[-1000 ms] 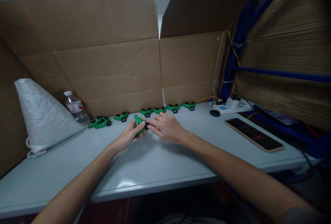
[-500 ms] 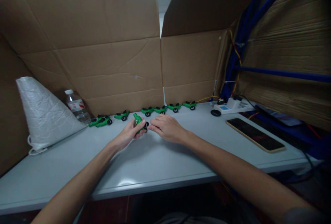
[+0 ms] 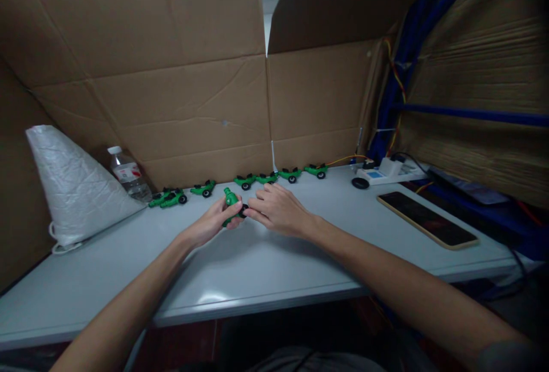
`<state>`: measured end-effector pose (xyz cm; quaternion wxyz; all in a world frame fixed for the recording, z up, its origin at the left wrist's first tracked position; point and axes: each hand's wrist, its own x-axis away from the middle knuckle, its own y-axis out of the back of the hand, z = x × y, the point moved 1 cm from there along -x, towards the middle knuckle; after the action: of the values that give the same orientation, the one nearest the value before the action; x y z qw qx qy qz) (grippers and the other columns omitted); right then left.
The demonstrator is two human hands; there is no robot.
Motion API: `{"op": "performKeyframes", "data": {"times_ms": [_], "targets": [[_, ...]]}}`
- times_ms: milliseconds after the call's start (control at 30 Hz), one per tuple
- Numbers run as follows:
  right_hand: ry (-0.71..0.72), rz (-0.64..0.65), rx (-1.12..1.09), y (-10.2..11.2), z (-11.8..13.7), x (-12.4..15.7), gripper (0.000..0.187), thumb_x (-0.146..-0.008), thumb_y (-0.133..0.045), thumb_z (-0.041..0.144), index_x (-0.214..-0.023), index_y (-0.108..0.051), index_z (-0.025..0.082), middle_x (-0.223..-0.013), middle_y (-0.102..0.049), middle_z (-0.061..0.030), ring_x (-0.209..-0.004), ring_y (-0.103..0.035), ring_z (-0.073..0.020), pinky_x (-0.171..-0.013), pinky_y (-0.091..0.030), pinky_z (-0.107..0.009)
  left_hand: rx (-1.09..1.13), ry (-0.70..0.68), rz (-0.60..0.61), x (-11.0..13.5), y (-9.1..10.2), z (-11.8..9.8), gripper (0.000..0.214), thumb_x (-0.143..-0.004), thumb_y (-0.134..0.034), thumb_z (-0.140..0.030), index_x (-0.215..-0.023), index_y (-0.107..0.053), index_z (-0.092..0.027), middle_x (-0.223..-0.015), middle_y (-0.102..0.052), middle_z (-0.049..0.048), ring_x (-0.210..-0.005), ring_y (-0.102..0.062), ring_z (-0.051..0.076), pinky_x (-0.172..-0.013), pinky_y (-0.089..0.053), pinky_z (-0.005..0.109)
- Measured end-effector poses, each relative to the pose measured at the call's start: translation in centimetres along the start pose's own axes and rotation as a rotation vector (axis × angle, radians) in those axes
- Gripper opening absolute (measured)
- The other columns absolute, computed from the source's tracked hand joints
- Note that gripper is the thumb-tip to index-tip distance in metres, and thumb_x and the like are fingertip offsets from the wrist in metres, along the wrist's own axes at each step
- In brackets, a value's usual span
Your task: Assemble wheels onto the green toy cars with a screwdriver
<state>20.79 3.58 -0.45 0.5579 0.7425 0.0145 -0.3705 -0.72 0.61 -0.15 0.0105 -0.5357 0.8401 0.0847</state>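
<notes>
My left hand (image 3: 215, 220) is closed around a green toy car (image 3: 230, 197), held above the white table with its narrow end pointing up and away. A black wheel (image 3: 244, 210) shows on the toy's right side. My right hand (image 3: 278, 210) is curled, its thumb and forefinger at that wheel, which they partly cover. Behind my hands, similar green toy cars with black wheels stand along the cardboard, among them one at the right (image 3: 316, 171), one left of centre (image 3: 203, 189) and a close pair farther left (image 3: 174, 198).
On the left, a white bag (image 3: 81, 194) leans beside a water bottle (image 3: 128, 174). To the right lie a phone (image 3: 426, 219), a power strip (image 3: 397, 171) and a black round disc (image 3: 360, 183). Cardboard walls (image 3: 193, 103) and a blue metal frame (image 3: 467, 113) enclose the table (image 3: 291, 269).
The camera view has shifted slightly. My right fingertips now cover more of the wheel, while my left hand keeps its hold on the toy car, which has barely moved.
</notes>
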Motion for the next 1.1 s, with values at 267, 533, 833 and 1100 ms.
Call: {"op": "performKeyframes", "data": {"times_ms": [267,533,833,1100], "targets": [[0.027,0.034,-0.152,0.0,-0.7,-0.2,0.048,-0.111,-0.039,0.053,-0.088,-0.066,0.02,-0.083,-0.063,-0.0045,-0.084,-0.048,-0.0203,-0.078,-0.028,-0.033,0.077,0.078,0.003,0.1,-0.4,-0.1,0.037,-0.094,-0.071,-0.053,-0.094,-0.057,-0.018,-0.076,-0.046,-0.0025,-0.059,-0.036,0.009,-0.056,-0.027,0.024],[-0.101,0.12,-0.175,-0.3,-2.6,0.2,0.048,-0.106,-0.051,0.054,-0.077,-0.069,0.02,-0.073,-0.064,-0.0051,-0.075,-0.052,-0.0195,-0.073,-0.03,-0.032,-0.342,-0.178,-0.325,-0.9,-0.4,0.5,0.035,-0.085,-0.082,-0.045,-0.096,-0.061,-0.019,-0.077,-0.059,-0.0006,-0.07,-0.048,0.017,-0.067,-0.037,0.028],[-0.273,0.284,-0.003,-0.7,-3.6,1.0,0.049,-0.102,-0.056,0.055,-0.079,-0.079,0.018,-0.076,-0.074,-0.0148,-0.08,-0.068,-0.0276,-0.078,-0.043,-0.038,-0.489,-0.155,-0.419,-0.7,0.2,2.3,0.038,-0.074,-0.091,-0.035,-0.099,-0.064,-0.023,-0.069,-0.055,-0.0031,-0.064,-0.045,0.02,-0.065,-0.028,0.028],[-0.386,0.153,-0.082,-0.7,-4.1,0.6,0.041,-0.11,-0.043,0.047,-0.1,-0.071,0.019,-0.095,-0.076,-0.0135,-0.085,-0.069,-0.0254,-0.071,-0.041,-0.032,-0.112,-0.036,-0.406,-1.4,0.2,1.8,0.036,-0.087,-0.078,-0.051,-0.093,-0.061,-0.02,-0.078,-0.065,0.0028,-0.066,-0.053,0.017,-0.06,-0.037,0.027]]}}
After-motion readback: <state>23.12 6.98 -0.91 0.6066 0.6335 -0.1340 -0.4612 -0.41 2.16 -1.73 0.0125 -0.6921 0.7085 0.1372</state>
